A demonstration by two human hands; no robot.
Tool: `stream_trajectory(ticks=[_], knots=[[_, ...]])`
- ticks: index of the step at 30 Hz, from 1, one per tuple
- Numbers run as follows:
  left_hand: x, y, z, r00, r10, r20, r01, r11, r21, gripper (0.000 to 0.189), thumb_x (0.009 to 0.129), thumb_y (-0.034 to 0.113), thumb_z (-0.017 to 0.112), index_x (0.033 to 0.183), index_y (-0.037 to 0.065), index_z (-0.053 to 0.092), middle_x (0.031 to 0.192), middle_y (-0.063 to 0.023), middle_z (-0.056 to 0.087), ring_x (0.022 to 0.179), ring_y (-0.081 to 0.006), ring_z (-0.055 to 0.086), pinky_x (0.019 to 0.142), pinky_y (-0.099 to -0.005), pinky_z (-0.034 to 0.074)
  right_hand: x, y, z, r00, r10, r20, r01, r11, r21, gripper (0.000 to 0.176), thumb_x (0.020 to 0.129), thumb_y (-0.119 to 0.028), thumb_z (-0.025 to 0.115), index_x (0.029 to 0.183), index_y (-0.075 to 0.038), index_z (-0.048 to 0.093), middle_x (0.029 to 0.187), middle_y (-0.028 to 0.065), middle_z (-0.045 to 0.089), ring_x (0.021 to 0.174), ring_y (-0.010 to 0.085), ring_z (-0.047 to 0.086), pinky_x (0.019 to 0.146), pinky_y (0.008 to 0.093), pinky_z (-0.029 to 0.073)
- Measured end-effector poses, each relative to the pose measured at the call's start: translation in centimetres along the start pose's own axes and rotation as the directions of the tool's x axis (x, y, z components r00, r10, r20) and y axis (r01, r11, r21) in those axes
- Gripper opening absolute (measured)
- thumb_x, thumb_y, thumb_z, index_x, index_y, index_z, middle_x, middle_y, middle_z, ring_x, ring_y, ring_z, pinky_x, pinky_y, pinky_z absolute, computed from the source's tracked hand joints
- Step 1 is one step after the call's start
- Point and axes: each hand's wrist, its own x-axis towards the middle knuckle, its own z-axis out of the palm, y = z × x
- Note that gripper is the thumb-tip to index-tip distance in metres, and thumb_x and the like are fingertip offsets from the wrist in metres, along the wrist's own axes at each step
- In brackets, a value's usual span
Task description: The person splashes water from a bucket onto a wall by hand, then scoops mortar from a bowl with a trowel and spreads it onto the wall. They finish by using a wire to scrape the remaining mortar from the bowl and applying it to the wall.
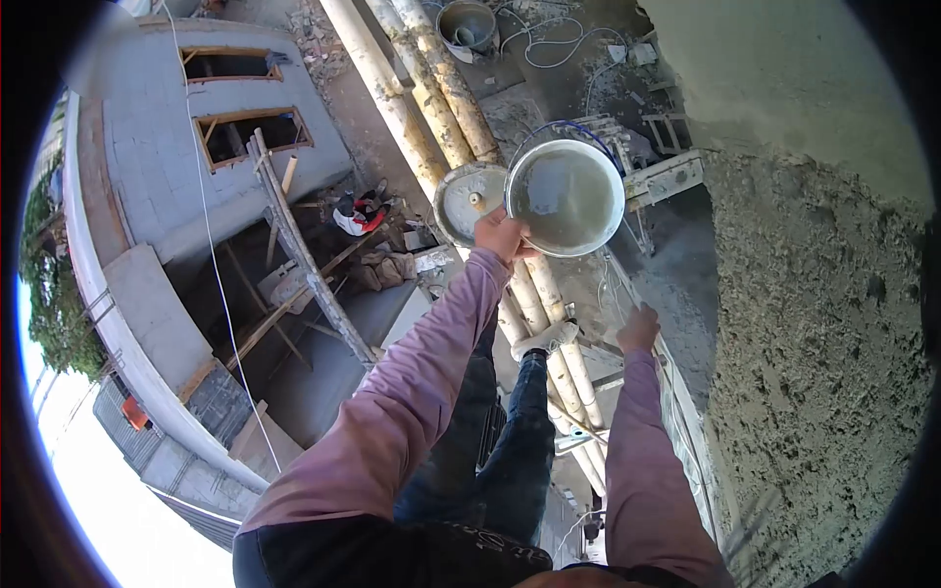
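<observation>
My left hand [502, 236] is closed on the near-left rim of a round bucket [618, 211] holding greyish water. The bucket's blue handle [567, 124] lies toward its far side. Just left of it, overlapping the pole planks, is a shallow round pan [453, 218] with grey residue and a knob-like handle end [476, 200] standing in it. My right hand [639, 327] is lower right, beside the scaffold edge, its fingers curled; what they hold, if anything, I cannot make out. One shoe [545, 339] of mine rests on the poles.
Long round poles [446, 108] form a narrow walkway high above the ground. A wall with rough wet plaster [814, 363] rises on the right. Below left, a person [359, 214] is near a wooden pole frame [312, 265]. Another bucket [467, 27] stands at the top, near loose cable [549, 44].
</observation>
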Motion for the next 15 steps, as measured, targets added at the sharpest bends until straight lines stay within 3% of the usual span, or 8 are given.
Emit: stream_trajectory(ticks=[2,4,6,9,10,12,13,15], knots=[[1.5,2.1,-2.3,1.000,-0.008,-0.024,0.007,0.999,-0.049,0.039,0.080,-0.010,0.053,0.118,-0.009,0.061,0.101,-0.0206,0.069,0.077,-0.0341,0.074,0.066,-0.0415,0.067,-0.9,3.9,0.1,0.995,-0.042,-0.086,-0.016,0.815,-0.580,0.040,0.092,-0.022,0.067,0.127,-0.002,0.062,0.126,0.0201,0.065,0.114,0.0293,0.066,0.092,0.0395,0.054],[2.1,5.0,-3.5,0.993,0.073,-0.088,-0.081,0.992,-0.092,0.033,0.080,-0.009,0.053,0.113,-0.012,0.059,0.103,-0.0220,0.068,0.080,-0.0353,0.073,0.070,-0.0430,0.067,1.6,5.0,3.0,0.998,-0.053,-0.024,0.027,0.782,-0.623,0.025,0.091,-0.012,0.064,0.113,0.000,0.067,0.109,0.0190,0.071,0.098,0.0287,0.072,0.080,0.0381,0.058],[5.6,6.7,-6.8,0.994,0.089,-0.070,-0.096,0.991,-0.090,0.034,0.081,-0.008,0.054,0.114,-0.014,0.055,0.108,-0.0228,0.065,0.090,-0.0365,0.072,0.078,-0.0457,0.066,4.4,2.5,8.6,0.968,-0.242,0.062,0.233,0.783,-0.577,0.019,0.090,-0.009,0.063,0.106,0.000,0.068,0.100,0.0173,0.072,0.089,0.0305,0.072,0.077,0.0389,0.057],[9.7,9.6,-10.2,0.979,0.183,-0.087,-0.192,0.974,-0.118,0.036,0.083,-0.007,0.053,0.118,-0.014,0.051,0.113,-0.0238,0.061,0.099,-0.0383,0.068,0.085,-0.0473,0.064,7.8,-4.2,18.3,0.904,-0.393,0.166,0.425,0.787,-0.448,0.018,0.090,-0.009,0.061,0.106,-0.002,0.068,0.098,0.0171,0.068,0.086,0.0311,0.069,0.079,0.0415,0.055],[10.8,10.2,-11.0,0.970,0.216,-0.111,-0.227,0.968,-0.104,0.036,0.084,-0.008,0.053,0.119,-0.014,0.051,0.114,-0.0243,0.060,0.100,-0.0389,0.067,0.085,-0.0473,0.064,8.6,-6.1,21.4,0.898,-0.373,0.235,0.439,0.798,-0.412,0.020,0.092,-0.016,0.062,0.107,-0.003,0.068,0.102,0.0160,0.065,0.089,0.0315,0.068,0.082,0.0407,0.054],[13.1,11.6,-12.2,0.958,0.215,-0.191,-0.243,0.960,-0.136,0.037,0.084,-0.009,0.053,0.120,-0.015,0.048,0.117,-0.0241,0.058,0.105,-0.0393,0.065,0.088,-0.0487,0.064,10.0,-7.5,27.4,0.669,-0.689,0.279,0.725,0.521,-0.450,0.026,0.091,-0.023,0.064,0.109,-0.004,0.067,0.104,0.0141,0.063,0.088,0.0335,0.067,0.083,0.0411,0.054],[15.3,11.2,-13.8,0.964,0.197,-0.180,-0.229,0.956,-0.183,0.037,0.086,-0.008,0.053,0.121,-0.016,0.046,0.117,-0.0240,0.057,0.106,-0.0397,0.064,0.090,-0.0492,0.063,9.9,-7.3,29.4,0.625,-0.689,0.367,0.732,0.354,-0.582,0.026,0.093,-0.022,0.063,0.112,-0.005,0.066,0.109,0.0134,0.062,0.086,0.0323,0.068,0.076,0.0401,0.056],[20.2,11.4,-15.3,0.974,0.179,-0.138,-0.207,0.949,-0.236,0.035,0.088,-0.007,0.051,0.121,-0.016,0.045,0.117,-0.0245,0.057,0.105,-0.0402,0.064,0.090,-0.0489,0.063,11.9,-5.9,32.2,0.646,-0.544,0.536,0.683,0.097,-0.724,0.024,0.094,-0.021,0.061,0.113,-0.007,0.064,0.111,0.0121,0.062,0.081,0.0299,0.070,0.068,0.0400,0.057]])
